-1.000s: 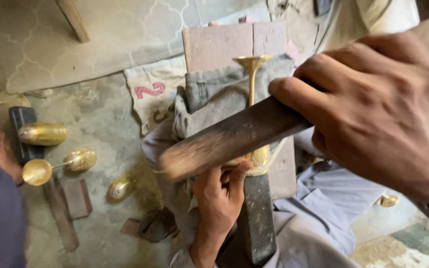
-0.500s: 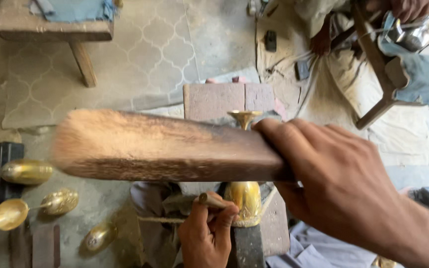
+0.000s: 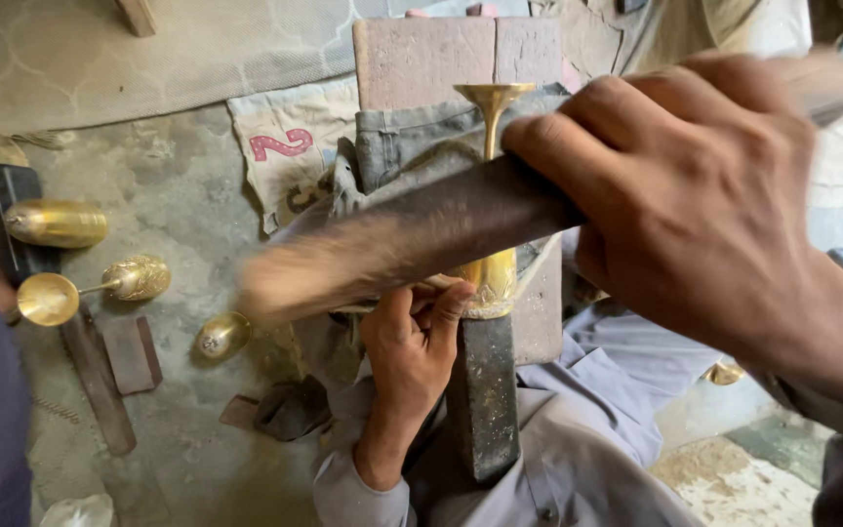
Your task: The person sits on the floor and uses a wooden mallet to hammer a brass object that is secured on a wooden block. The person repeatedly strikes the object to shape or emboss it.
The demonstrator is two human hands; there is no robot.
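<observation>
Two hands are at work here, both yours. Your right hand [image 3: 695,195] is clenched around the handle of a flat wooden mallet [image 3: 412,239], whose blurred head now lies low across the brass goblet [image 3: 492,273]; half a second ago it was lifted higher and level, so you have brought it down onto the piece and the beating goes on. Your left hand [image 3: 412,342] is closed around the goblet's bowl, pinning it upside down on the dark iron stake [image 3: 483,390] between your knees, its stem and foot [image 3: 493,98] pointing away from you.

Further out, count the brass: one goblet under the mallet and four pieces on the concrete floor [image 3: 178,195] to the left — a long cup [image 3: 56,222] lying on a black block [image 3: 10,210], a small dish [image 3: 47,298], an embossed bowl [image 3: 139,277] just beside it, and another bowl [image 3: 222,335] nearer you. One brick-coloured block [image 3: 456,59] stands behind the goblet, draped with grey cloth [image 3: 412,146].
</observation>
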